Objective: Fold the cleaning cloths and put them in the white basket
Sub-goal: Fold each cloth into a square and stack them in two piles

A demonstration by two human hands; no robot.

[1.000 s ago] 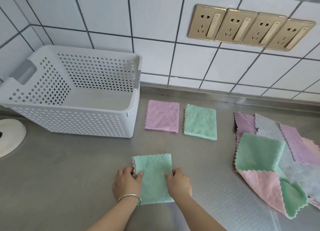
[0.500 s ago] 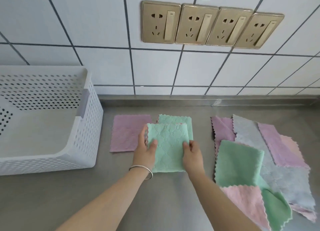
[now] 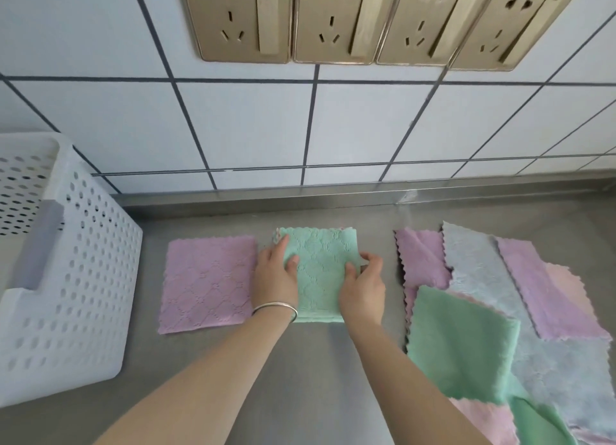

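The folded green cloth (image 3: pixel 319 271) lies between my hands on the steel counter (image 3: pixel 300 371), now set squarely on the other green one it only overlapped before. My left hand (image 3: pixel 275 279) at nine o'clock and right hand (image 3: pixel 363 288) at three pinch its edges. The pink folded cloth (image 3: pixel 208 283) sits at nine, the white basket (image 3: pixel 76 278) beyond.

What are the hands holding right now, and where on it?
Both hands hold the folded green cloth: the left hand at its left edge, the right hand at its right edge, thumbs on top.
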